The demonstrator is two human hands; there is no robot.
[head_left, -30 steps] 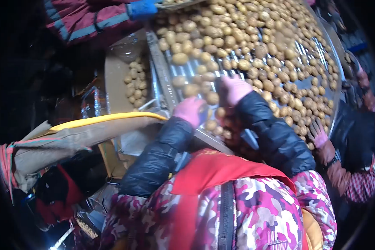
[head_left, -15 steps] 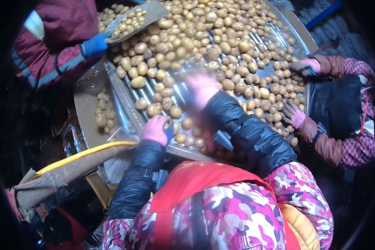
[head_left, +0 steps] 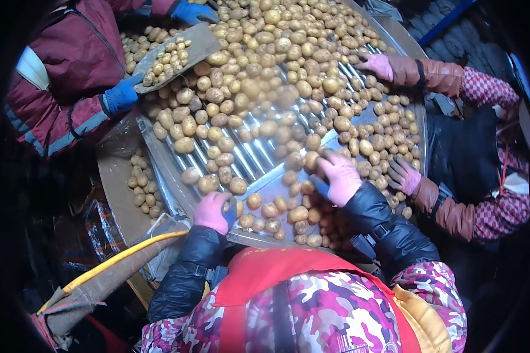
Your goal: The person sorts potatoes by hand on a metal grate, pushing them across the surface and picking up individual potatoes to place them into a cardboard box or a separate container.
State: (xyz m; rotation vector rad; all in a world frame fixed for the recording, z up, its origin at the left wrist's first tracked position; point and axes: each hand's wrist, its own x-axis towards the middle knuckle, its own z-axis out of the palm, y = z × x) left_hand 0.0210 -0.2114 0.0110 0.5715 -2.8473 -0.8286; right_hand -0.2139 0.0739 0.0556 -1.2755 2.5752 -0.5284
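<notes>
In the head view my left hand (head_left: 212, 212), in a pink glove with a dark palm, rests at the near left edge of the sorting table. Its fingers are curled round a potato, mostly hidden by the glove. My right hand (head_left: 340, 180), gloved alike, lies over the potatoes right of the middle. Its fingers are apart, with the tips against a potato (head_left: 311, 160), and the thumb points left. Between my hands, loose potatoes (head_left: 298, 214) lie on the flat metal near my apron. Beyond them are shiny metal rollers (head_left: 250, 154), partly bare, with potatoes heaped further back.
At the left, a co-worker's blue-gloved hand (head_left: 122, 96) holds a scoop (head_left: 201, 52) with small potatoes. Another person's pink-gloved hands (head_left: 407, 176) touch potatoes on the right. A lined box (head_left: 118, 197) with potatoes stands left, near a yellow-edged chute (head_left: 126, 254).
My right hand has swept right and nearer to me, and more potatoes lie on the near metal. My left hand stays at the edge. The right co-worker's far hand has reached further in.
</notes>
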